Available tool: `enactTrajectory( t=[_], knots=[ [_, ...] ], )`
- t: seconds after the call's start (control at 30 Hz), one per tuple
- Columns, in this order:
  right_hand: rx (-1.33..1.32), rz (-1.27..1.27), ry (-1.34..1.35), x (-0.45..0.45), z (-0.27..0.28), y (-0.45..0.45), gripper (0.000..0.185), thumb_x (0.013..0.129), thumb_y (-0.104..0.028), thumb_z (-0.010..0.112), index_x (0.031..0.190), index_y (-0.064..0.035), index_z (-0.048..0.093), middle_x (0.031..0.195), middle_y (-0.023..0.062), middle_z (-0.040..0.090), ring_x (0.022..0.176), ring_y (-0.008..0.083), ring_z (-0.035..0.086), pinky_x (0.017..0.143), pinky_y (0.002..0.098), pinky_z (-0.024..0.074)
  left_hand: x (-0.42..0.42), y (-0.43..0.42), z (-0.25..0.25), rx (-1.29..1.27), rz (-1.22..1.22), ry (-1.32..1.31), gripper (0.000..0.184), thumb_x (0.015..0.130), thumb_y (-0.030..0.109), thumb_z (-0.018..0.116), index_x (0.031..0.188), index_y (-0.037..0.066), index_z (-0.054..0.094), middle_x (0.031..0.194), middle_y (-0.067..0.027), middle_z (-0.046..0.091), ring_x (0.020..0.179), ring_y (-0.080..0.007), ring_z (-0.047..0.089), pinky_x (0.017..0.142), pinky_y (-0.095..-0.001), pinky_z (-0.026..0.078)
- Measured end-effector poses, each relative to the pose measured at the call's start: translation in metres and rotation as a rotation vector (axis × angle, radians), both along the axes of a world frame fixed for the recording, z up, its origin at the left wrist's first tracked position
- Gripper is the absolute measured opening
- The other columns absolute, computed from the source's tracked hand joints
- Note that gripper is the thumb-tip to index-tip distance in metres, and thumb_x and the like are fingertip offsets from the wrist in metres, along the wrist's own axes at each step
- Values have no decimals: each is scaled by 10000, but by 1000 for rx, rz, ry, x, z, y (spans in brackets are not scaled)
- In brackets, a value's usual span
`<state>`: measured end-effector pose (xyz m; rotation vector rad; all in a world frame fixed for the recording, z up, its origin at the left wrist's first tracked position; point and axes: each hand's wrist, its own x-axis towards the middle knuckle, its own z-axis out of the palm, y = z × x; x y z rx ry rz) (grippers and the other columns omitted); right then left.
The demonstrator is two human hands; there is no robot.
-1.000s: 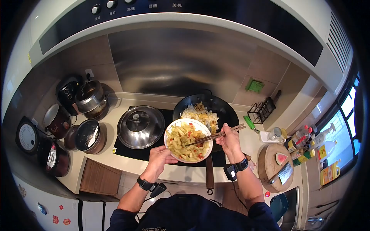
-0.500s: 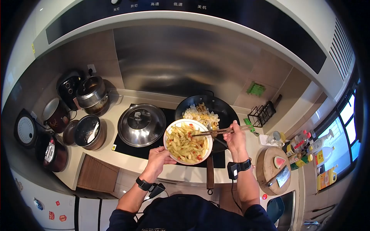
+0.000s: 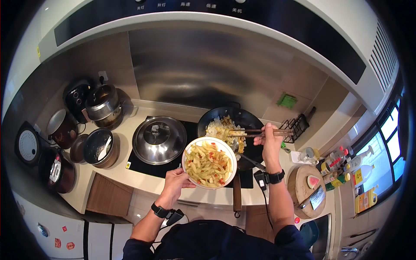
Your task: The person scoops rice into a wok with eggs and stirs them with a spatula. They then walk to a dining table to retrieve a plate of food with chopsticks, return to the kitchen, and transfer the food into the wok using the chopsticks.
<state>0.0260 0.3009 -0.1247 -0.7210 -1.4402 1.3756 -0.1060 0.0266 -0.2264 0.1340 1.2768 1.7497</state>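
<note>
My left hand [image 3: 177, 184] is closed on the near left rim of a white bowl [image 3: 234, 164]. Strips of pale green vegetable [image 3: 206, 164] with red bits fill the bowl, which hangs in front of the wok. In my right hand [image 3: 270, 143] is a pair of wooden chopsticks [image 3: 253, 132], their tips over the food in the black wok [image 3: 253, 119]. White rice [image 3: 214, 129] mixed with yellow pieces like egg lies in the wok. A dark utensil handle [image 3: 252, 162] slants out of the wok under my right hand.
A lidded steel pan [image 3: 159, 145] sits on the left burner. Several pots, including a dark one [image 3: 100, 149], crowd the left counter. On the right are a round chopping board [image 3: 299, 203] with a cleaver [image 3: 318, 198] and a watermelon piece [image 3: 313, 182], and bottles [image 3: 360, 172].
The chopsticks have moved up and away from above the bowl to the food in the wok. My right hand has shifted slightly up and right; the bowl has dropped a little.
</note>
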Motion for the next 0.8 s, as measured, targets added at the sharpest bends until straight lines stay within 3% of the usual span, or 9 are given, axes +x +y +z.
enactTrajectory(
  t=[0.07,0.3,0.63,0.8],
  knots=[
    [-57,281,-76,12,8,-20,270,952,-256,535,852,-5,525,674,68,541,472,157,582,382,248,484,3,-3,4,20,-12,36,175,829,29,544,943,-70,632,832,-152,679,676,-205,688,604,-300,597],
    [-160,513,-155,26,-5,-55,245,952,-236,545,891,1,523,716,52,539,483,130,580,394,223,488,6,-6,8,20,-45,53,155,834,43,567,919,-57,649,809,-138,680,658,-187,682,596,-288,595],
    [-129,364,-65,24,-36,-61,299,972,-268,502,850,5,495,671,77,544,469,141,577,403,244,512,15,-6,15,24,-104,77,206,852,64,578,998,-62,649,842,-140,688,671,-186,688,601,-282,594],
    [-286,233,58,25,-37,-57,310,977,-291,485,804,-35,474,611,65,542,447,145,567,374,252,487,20,-5,19,35,-123,71,209,863,87,586,994,-64,647,834,-134,684,676,-179,685,613,-277,592]
  ],
)
